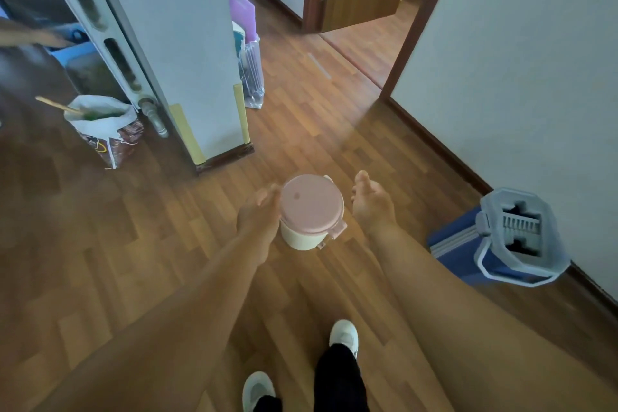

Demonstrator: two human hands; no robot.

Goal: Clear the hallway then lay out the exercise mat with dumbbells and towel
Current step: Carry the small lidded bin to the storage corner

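Both arms were out in front of me, reaching down to the little bin [309,211], cream body with a pink lid, which was on the wooden floor [317,117] in the middle of the hallway. My left hand [259,216] was right against the bin's left side, fingers stretched along it and touching just under the lid rim; the blur kept me from seeing any curl around it. My right hand [371,206] was just to the right of the bin, wide open, palm turned toward it, fingers straight, with a clear gap between it and the lid.

To the right of the bin, against the wall, stood the blue mop bucket [501,239] with its grey wringer top. Well off to the bin's left sat a white sack [102,125] with a stick poking out. Beyond the bin, at the wall corner, a purple board [240,7] leaned upright with a plastic-wrapped bundle [253,77] in front of it. On my side of the bin, my white shoes [344,334] were on the boards.
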